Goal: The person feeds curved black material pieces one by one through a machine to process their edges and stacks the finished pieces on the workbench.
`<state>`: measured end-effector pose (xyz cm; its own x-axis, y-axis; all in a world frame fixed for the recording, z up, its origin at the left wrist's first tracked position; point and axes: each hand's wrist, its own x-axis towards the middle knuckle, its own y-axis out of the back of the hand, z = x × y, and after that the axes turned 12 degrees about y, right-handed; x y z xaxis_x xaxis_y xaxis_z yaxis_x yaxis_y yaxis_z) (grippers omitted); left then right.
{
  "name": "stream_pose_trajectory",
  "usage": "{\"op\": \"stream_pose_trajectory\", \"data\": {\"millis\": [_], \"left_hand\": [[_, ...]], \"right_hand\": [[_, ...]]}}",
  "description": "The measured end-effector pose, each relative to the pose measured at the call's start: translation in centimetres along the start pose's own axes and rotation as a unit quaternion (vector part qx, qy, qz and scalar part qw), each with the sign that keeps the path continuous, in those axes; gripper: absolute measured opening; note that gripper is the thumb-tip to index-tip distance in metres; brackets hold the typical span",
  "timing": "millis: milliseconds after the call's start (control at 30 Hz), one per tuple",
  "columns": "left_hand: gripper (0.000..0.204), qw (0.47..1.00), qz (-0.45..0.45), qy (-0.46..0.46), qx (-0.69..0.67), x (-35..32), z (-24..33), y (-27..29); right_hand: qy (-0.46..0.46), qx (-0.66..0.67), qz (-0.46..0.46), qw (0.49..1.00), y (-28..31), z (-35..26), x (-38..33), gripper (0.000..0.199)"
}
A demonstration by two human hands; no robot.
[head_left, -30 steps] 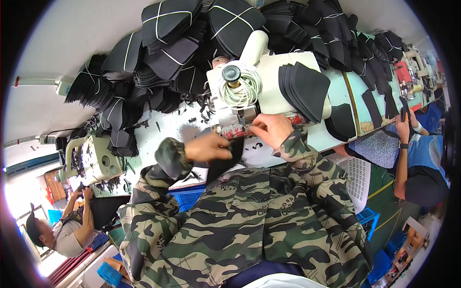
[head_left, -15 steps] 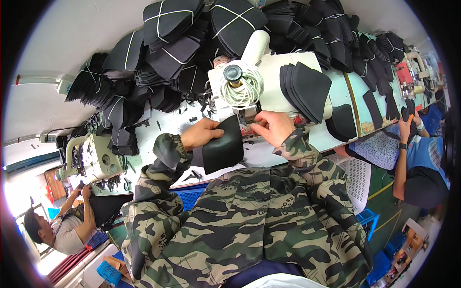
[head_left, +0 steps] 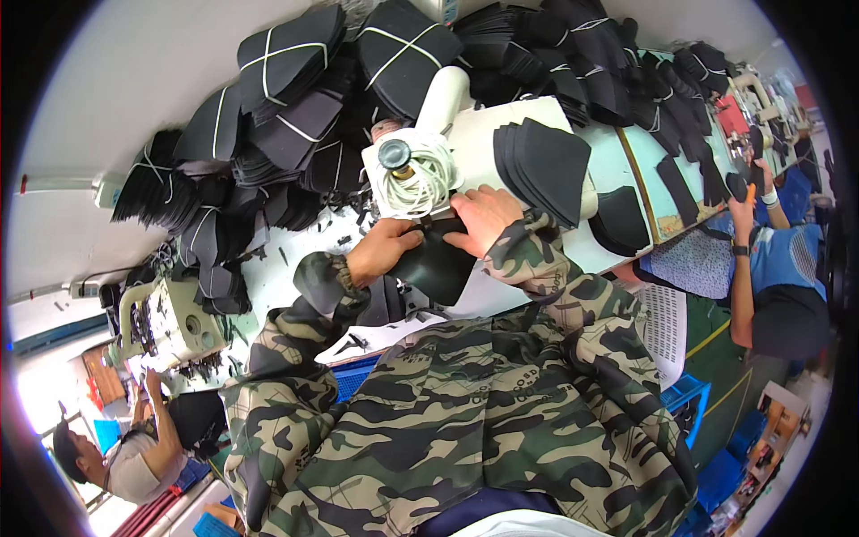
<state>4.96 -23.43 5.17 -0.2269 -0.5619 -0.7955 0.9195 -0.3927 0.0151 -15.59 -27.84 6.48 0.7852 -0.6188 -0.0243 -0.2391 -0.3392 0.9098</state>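
Observation:
A thin, smooth black panel [head_left: 436,270] lies under the front of a cream bench machine [head_left: 416,183] that carries a coil of white cord. My left hand [head_left: 383,251] pinches its left edge, thumb on top. At its upper right, my right hand [head_left: 488,222] is closed on the panel, thumb lying on the surface and fingers bent toward the machine. The panel's far edge is hidden beneath the hands and machine. On the machine's flat top rests a fanned stack of similar black panels [head_left: 541,170]. More dark pieces [head_left: 385,300] lie beside my left wrist.
Tied bundles of black panels [head_left: 407,49] are heaped along the back. Another black stack [head_left: 619,222] sits at the right, and black scraps [head_left: 353,342] litter the white table [head_left: 295,259]. Co-workers sit left [head_left: 134,461] and right [head_left: 787,268]. A white perforated basket [head_left: 664,327] stands below.
The panel has moved up against the machine, held by my left hand. My right hand has gone from a pinch beside the machine onto the panel. The view has shifted slightly.

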Motion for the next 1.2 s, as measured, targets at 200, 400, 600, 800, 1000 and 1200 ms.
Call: {"op": "stream_pose_trajectory", "data": {"millis": [200,400,600,800,1000,1200], "left_hand": [[0.021,0.995,-0.047,0.082,0.018,0.5,1.0,1.4],[0.024,0.803,0.381,-0.243,0.388,2.2,-5.0,6.5],[0.033,0.741,0.231,0.024,0.630,0.0,-12.4,5.3],[0.026,0.738,0.354,-0.047,0.573,-1.2,-12.3,3.2],[0.020,0.962,-0.143,0.041,0.228,-4.4,-1.7,1.8],[0.021,0.993,-0.091,0.003,0.074,-2.2,-3.9,1.2]], "right_hand": [[-0.077,0.210,0.025,0.974,-0.5,0.2,-4.1,0.024],[-0.081,0.204,0.318,0.922,3.7,1.5,-7.6,0.013],[-0.134,-0.071,0.256,0.955,3.3,4.0,-6.8,0.012],[-0.068,0.302,0.106,0.945,-1.7,-1.6,-5.4,0.023],[-0.061,0.467,-0.018,0.882,-4.4,-2.9,-4.8,0.024],[-0.116,0.537,0.018,0.835,-4.9,-3.8,-2.2,0.015]]}}
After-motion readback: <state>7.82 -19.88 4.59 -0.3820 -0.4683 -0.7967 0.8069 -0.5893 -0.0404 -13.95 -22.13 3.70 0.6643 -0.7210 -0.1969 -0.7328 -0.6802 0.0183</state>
